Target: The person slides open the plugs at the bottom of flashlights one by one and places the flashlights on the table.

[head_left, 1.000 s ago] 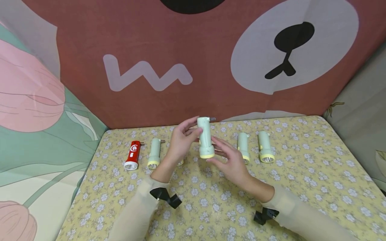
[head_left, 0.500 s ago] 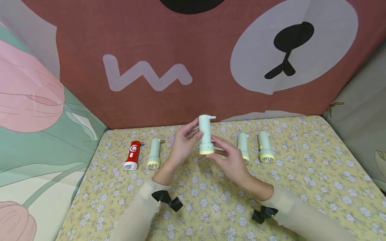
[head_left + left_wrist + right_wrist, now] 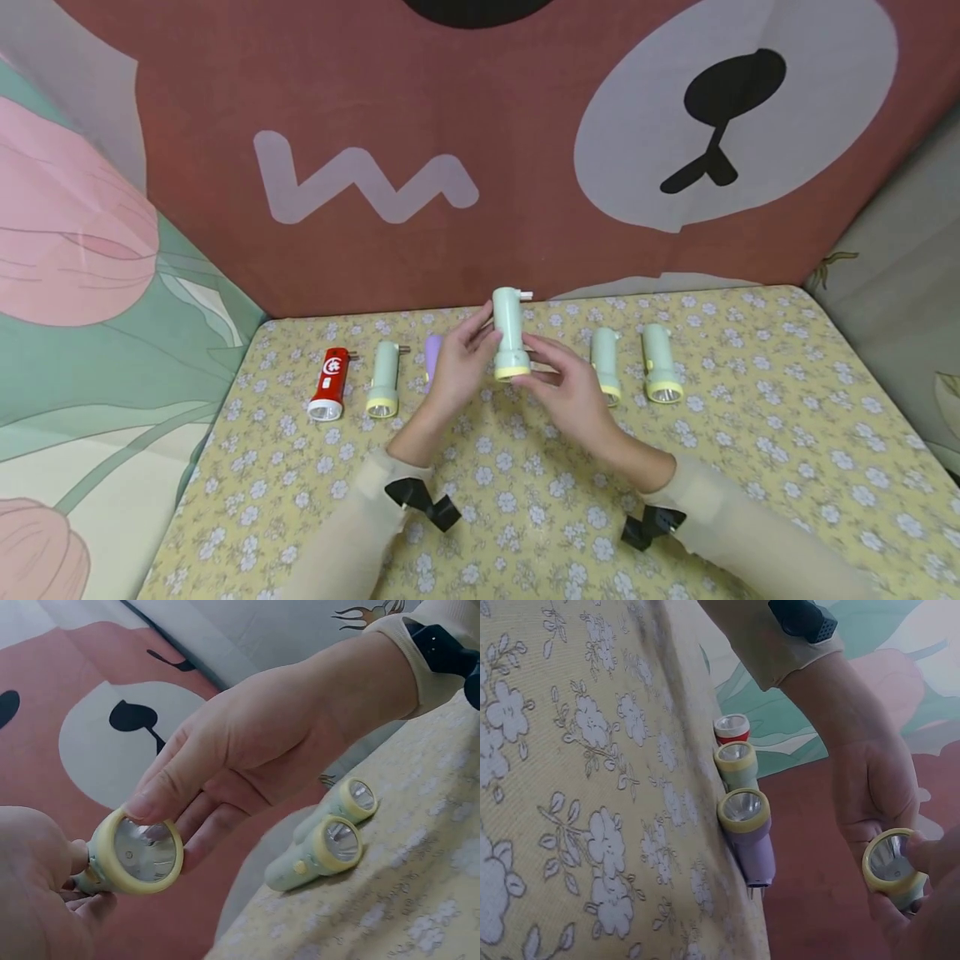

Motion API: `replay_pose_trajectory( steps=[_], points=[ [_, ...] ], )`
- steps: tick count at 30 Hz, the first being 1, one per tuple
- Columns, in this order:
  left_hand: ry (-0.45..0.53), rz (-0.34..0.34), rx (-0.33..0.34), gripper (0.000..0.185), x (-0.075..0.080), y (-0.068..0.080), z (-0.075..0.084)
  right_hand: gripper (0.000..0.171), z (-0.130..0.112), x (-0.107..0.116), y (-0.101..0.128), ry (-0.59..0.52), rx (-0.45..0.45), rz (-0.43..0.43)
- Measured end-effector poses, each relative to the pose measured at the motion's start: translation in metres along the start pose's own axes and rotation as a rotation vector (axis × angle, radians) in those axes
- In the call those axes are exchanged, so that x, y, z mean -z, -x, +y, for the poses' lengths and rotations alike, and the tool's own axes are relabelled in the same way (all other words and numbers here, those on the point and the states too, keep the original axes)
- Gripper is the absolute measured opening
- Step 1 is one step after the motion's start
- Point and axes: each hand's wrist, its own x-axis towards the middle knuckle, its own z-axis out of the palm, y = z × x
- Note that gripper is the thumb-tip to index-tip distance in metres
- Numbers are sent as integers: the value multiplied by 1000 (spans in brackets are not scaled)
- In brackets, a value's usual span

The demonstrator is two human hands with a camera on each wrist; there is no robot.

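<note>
Head view: both hands lift a green torch [image 3: 511,337] above mid-table, lens toward the person for a clear look. Left hand [image 3: 459,367] grips its barrel; right hand [image 3: 567,390] pinches the yellow rim. Spare torches [image 3: 660,364] lie at 3 o'clock.

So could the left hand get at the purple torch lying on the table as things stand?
Probably yes, once it lets go. The purple torch lies just beside the left hand with nothing between them, but that hand now holds the green torch together with the right hand.
</note>
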Motion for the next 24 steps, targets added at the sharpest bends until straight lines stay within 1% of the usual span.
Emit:
replay_pose_trajectory(
  steps=[4, 9, 16, 20, 24],
  points=[
    [-18, 19, 33, 50, -1, 2, -14, 56, 9, -2, -1, -16, -65, -29],
    [-9, 55, 100, 50, -2, 5, -29, 57, 20, -5, 0, 7, -128, -61],
    [18, 80, 145, 49, -3, 8, -43, 56, 33, -8, 0, 97, -146, -82],
    [28, 113, 185, 49, -5, 9, -51, 57, 39, -11, -2, 128, -158, -97],
    [20, 161, 213, 48, -7, 9, -56, 57, 44, -14, -3, 147, -193, -110]
  ],
)
